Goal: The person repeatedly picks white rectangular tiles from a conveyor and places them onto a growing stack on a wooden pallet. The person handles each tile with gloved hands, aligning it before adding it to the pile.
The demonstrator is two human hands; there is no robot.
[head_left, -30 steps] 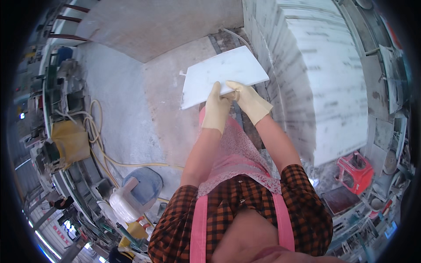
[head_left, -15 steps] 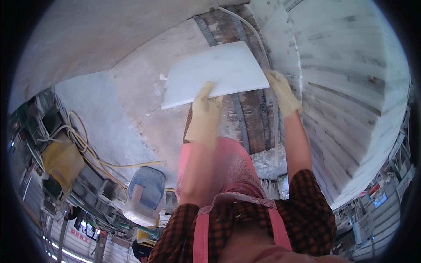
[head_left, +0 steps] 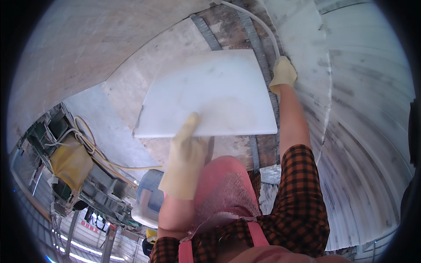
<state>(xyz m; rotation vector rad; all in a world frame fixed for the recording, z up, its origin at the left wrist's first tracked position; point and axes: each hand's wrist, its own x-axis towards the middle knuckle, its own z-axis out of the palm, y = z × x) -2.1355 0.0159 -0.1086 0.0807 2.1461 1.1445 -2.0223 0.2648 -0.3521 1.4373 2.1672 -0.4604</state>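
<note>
A white stone slab (head_left: 215,87) with one curved side lies tilted before me. My left hand (head_left: 186,153), in a cream rubber glove, is closed on its near edge, thumb on top and the other fingers hidden underneath. To the right of the slab, apart from it, my right hand (head_left: 284,73) wears a matching glove. Its fingers look closed round a pale hose (head_left: 263,26) that curves in from the far side. The glove partly hides that grip.
Large veined stone slabs (head_left: 364,109) rise along my right. A board wall (head_left: 87,39) stands at the far left. Grey strips (head_left: 206,33) cross the worn surface beneath the slab. At left are a yellow hose (head_left: 105,162), a yellow cloth (head_left: 72,162) and a blue plastic chair (head_left: 151,193).
My right hand has left the slab's right corner and moved onto the pale hose. The slab has come nearer and shows more of its face, still in my left hand.
</note>
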